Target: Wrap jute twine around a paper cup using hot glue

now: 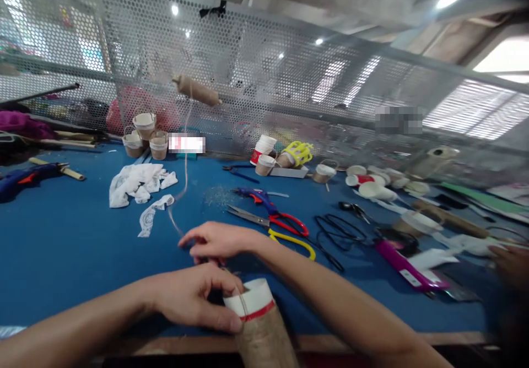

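Note:
My left hand [198,296] grips the rim of a white paper cup [254,300] with a red band, thumb outside and fingers at the opening. The cup sits at the end of a brown roll [266,340] near the table's front edge. Thin twine lies over the cup's rim by my left fingertips. Just beyond, my right hand [215,241] is crossed over to the left, its fingers bent around the pale twine [185,172]. That twine runs up to a brown spool [198,91] hanging at the mesh screen. The lower fingers of my right hand are partly hidden.
Scissors [250,216] with red and yellow handles and a blue glue gun [258,196] lie beyond my right forearm. White lace [136,183] is at left on the blue table [82,247]. Small wrapped buckets [158,146] stand at the back. Another person's hand [510,263] is far right.

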### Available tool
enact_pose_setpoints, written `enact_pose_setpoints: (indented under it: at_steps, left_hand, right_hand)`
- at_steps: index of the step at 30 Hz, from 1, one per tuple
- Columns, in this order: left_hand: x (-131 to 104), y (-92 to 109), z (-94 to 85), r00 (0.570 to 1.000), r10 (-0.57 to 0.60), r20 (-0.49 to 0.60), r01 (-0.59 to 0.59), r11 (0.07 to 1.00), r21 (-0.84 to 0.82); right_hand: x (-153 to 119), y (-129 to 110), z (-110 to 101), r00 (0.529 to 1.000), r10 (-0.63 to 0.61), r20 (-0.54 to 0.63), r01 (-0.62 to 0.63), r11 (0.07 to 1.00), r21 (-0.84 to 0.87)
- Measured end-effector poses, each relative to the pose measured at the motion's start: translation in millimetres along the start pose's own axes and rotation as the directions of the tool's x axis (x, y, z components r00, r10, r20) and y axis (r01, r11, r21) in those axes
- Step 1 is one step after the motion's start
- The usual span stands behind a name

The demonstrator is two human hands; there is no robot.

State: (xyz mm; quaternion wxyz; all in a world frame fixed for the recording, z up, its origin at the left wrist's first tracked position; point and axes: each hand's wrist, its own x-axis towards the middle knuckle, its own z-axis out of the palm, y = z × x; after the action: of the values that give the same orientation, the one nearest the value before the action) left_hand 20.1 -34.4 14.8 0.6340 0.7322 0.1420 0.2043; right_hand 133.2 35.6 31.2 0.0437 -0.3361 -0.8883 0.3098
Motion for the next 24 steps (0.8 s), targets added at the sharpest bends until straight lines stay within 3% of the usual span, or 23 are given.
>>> enact_pose_setpoints:
  at_steps: [3,5,7,9,11,16,24]
  left_hand:
    - [1,-1,-4.1,0.994,0.019,-0.106,-0.016,1.0,0.027]
    - [2,-2,-8.4,0.981,0.053,-0.186,-0.04,0.997,0.073]
    - [3,-3,-12.9,0.964,0.069,-0.257,-0.035,0.99,0.133]
    - [5,-4,-16.8,0.94,0.069,-0.334,0.0,0.979,0.204]
    - [6,-7,-19.9,0.914,0.072,-0.399,0.037,0.965,0.259]
    - [5,-15,-24.5,0.881,0.064,-0.469,0.104,0.941,0.322]
    - [5,-19,-27.4,0.868,0.065,-0.492,0.14,0.919,0.368]
  right_hand:
    - [4,15,-23,0.963,0.185,-0.197,-0.21,0.971,-0.115]
    - [1,32,-44,0.874,0.292,-0.389,-0.377,0.912,-0.161]
    - [-8,54,-63,0.763,0.397,-0.511,-0.541,0.824,-0.168]
    - [-20,78,-76,0.66,0.5,-0.56,-0.677,0.72,-0.154]
    - [-30,98,-83,0.598,0.597,-0.535,-0.76,0.635,-0.142]
    - [-33,121,-82,0.563,0.73,-0.387,-0.815,0.57,-0.11]
    - [-26,118,-78,0.527,0.796,-0.296,-0.815,0.573,0.089]
